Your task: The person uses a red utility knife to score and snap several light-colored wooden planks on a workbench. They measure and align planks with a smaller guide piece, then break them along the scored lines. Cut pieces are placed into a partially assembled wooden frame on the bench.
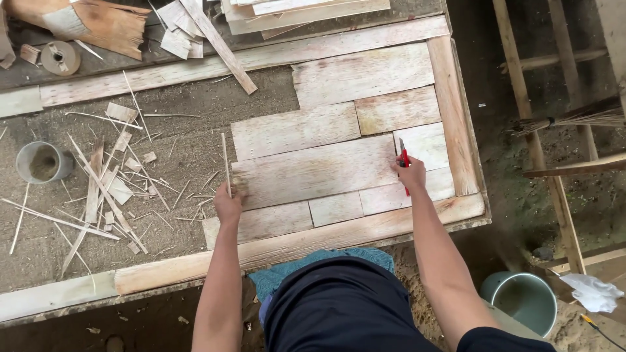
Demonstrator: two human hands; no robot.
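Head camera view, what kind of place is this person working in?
Probably a rough woodworking shed. Pale planks fitted edge to edge cover a worn table strewn with wood slivers. The floor below is bare dirt, and a twig broom lies there.

The long plank [313,173] lies on the workboard [195,140], among other fitted planks. The left hand [227,206] rests at the plank's left end, holding a thin stick [225,163] upright there; the right hand [409,175] with a cutter [404,163] sits at its right end. Left of the plank lie scattered slivers [104,189] and, farther left, a cup [40,161]. Right of and nearer than the plank, off the board, stands a bucket [521,300].
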